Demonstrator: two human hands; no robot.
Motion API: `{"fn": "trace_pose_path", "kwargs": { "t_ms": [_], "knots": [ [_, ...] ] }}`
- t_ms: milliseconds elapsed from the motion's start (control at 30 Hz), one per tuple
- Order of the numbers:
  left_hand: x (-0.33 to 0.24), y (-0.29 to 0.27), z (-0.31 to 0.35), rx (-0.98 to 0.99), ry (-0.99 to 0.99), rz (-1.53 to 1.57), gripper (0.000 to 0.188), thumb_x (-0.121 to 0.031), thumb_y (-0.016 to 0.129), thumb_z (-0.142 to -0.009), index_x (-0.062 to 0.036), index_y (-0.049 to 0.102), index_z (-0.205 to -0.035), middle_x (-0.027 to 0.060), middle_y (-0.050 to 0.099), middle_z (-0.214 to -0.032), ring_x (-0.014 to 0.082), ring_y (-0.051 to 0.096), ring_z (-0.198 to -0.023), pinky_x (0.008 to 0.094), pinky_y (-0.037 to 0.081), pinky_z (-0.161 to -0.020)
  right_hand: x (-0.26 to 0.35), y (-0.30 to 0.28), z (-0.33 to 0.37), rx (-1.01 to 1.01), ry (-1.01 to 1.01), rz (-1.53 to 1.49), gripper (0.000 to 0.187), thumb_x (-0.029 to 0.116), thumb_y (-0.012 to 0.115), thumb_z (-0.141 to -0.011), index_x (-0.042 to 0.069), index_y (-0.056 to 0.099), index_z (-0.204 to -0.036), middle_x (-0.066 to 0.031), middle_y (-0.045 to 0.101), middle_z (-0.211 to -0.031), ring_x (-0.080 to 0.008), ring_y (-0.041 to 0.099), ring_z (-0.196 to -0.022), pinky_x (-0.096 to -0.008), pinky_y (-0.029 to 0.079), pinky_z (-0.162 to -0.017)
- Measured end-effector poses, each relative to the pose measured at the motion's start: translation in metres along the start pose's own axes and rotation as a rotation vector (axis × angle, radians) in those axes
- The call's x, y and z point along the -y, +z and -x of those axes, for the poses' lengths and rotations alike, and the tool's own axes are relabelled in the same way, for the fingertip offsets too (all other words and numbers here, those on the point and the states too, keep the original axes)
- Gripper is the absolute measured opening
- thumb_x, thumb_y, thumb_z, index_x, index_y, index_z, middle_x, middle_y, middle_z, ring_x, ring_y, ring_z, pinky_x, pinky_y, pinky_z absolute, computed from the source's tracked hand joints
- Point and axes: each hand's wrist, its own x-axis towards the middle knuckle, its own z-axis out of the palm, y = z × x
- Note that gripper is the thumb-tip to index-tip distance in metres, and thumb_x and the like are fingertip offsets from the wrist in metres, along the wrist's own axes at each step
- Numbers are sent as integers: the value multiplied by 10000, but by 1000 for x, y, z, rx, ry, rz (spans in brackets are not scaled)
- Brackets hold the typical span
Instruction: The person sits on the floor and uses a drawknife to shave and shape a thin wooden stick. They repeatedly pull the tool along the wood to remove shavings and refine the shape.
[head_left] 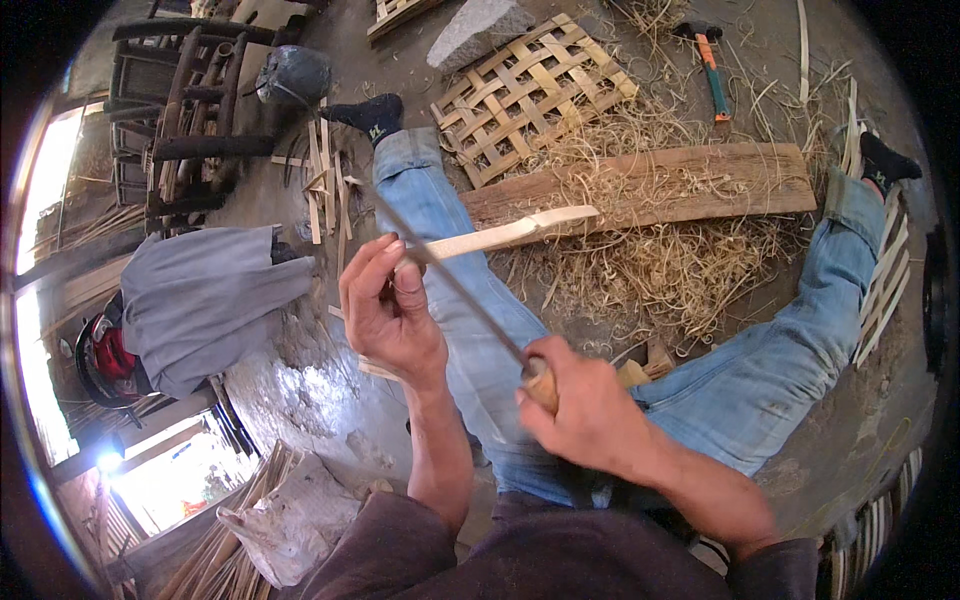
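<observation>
My left hand [395,310] is closed in a pinch on a pale bamboo strip [490,238], which sticks out to the right above my left leg. In my right hand [585,405] is the wooden handle of a long-bladed knife [460,290]. The blade, slightly blurred, slants up and to the left and crosses the strip close to my left fingertips. The strip's far end looks thicker and bent, and it shows in front of a wooden plank [690,185] lying between my legs.
Curly shavings [650,280] cover the ground around the plank. Beyond it lie a woven bamboo panel [540,95], a grey stone [480,30] and a hammer [712,75]. At left are a dark wooden chair [190,100], a grey cloth [210,305] and loose strips [325,180].
</observation>
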Motion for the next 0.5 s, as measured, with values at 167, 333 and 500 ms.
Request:
{"fn": "trace_pose_path", "kwargs": {
  "t_ms": [167,333,500],
  "knots": [
    [-2,4,-3,11,70,74,242,-186,674,-905,1,646,-1056,169,670,-1068,198,643,-947,278,532,-779,-6,-16,-3,9,154,-60,423,194,607,-823,-66,504,-1141,-344,623,-856,-503,621,-840,-519,503,-766],
    [-9,9,-9,53,52,94,232,-150,680,-899,9,642,-1064,176,678,-1063,193,646,-956,265,519,-790,-30,-15,-12,-77,129,-70,425,199,619,-819,-59,512,-1139,-336,625,-832,-507,619,-837,-529,495,-776],
    [-7,11,-7,84,32,92,216,-153,662,-913,4,649,-1061,181,677,-1061,206,656,-953,270,525,-775,-45,-15,-5,-87,99,3,417,191,640,-818,-67,509,-1119,-328,629,-822,-497,624,-829,-517,504,-752]
  ]
}}
